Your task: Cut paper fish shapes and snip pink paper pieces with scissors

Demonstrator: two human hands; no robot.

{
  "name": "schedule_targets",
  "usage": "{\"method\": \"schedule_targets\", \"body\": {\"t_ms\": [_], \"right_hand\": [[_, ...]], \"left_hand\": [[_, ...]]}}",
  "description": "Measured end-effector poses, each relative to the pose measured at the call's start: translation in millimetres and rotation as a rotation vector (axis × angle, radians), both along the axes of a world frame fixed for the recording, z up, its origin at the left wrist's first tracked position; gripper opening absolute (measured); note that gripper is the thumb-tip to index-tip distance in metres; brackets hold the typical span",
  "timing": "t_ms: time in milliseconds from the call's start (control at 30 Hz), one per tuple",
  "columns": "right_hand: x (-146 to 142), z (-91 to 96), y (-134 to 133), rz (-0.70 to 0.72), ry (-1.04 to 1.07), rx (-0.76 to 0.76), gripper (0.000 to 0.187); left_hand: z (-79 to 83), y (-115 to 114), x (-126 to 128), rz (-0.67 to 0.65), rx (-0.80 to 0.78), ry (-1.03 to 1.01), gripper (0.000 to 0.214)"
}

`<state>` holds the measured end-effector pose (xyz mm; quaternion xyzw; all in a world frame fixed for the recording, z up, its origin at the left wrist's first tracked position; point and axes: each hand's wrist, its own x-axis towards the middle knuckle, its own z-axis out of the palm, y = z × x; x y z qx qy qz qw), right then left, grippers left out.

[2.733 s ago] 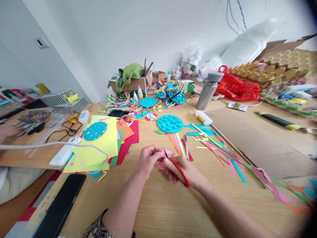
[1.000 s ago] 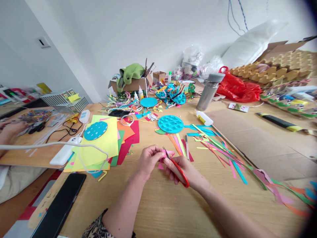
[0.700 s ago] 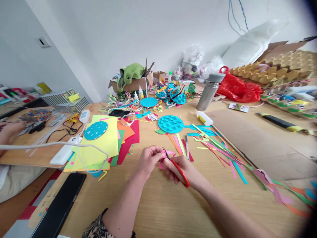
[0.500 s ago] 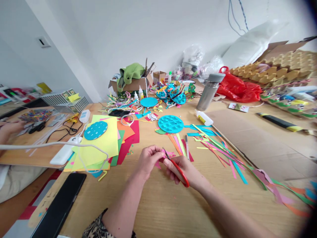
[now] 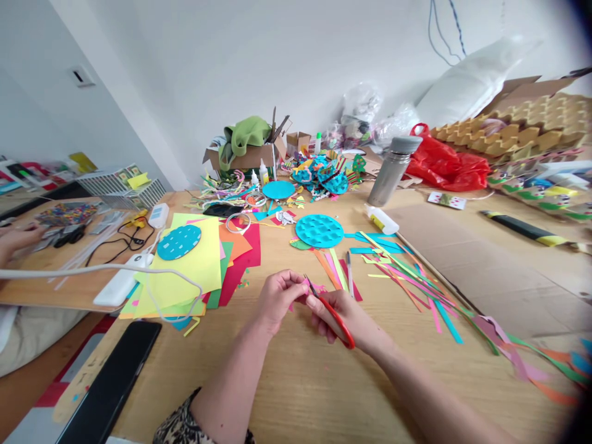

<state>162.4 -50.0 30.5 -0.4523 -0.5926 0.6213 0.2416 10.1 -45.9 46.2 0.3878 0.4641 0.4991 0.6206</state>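
My left hand (image 5: 276,298) pinches a small pink paper piece (image 5: 319,288) just above the wooden table (image 5: 305,382). My right hand (image 5: 348,317) grips red-handled scissors (image 5: 333,317), whose thin blades point up and left into the pink paper between the two hands. Most of the paper is hidden behind my fingers. Both hands are closed around what they hold.
A stack of coloured paper sheets (image 5: 194,265) with a teal disc lies to the left, cut paper strips (image 5: 407,277) and a pen (image 5: 348,271) to the right. A teal woven disc (image 5: 319,230), glue bottle (image 5: 380,219), steel flask (image 5: 391,169), black phone (image 5: 111,388). Another person's hand (image 5: 16,237) at far left.
The pink paper showing between my hands has shrunk as the scissors worked into it. My hands stayed in place. The other person's hand at far left shifted slightly.
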Motion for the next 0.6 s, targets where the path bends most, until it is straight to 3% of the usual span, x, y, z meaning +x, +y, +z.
{"method": "schedule_targets", "body": {"t_ms": [600], "right_hand": [[-0.8, 7.2, -1.4, -0.009, -0.009, -0.01, 0.06]], "left_hand": [[-1.9, 0.4, -2.5, -0.046, -0.051, -0.102, 0.021]]}}
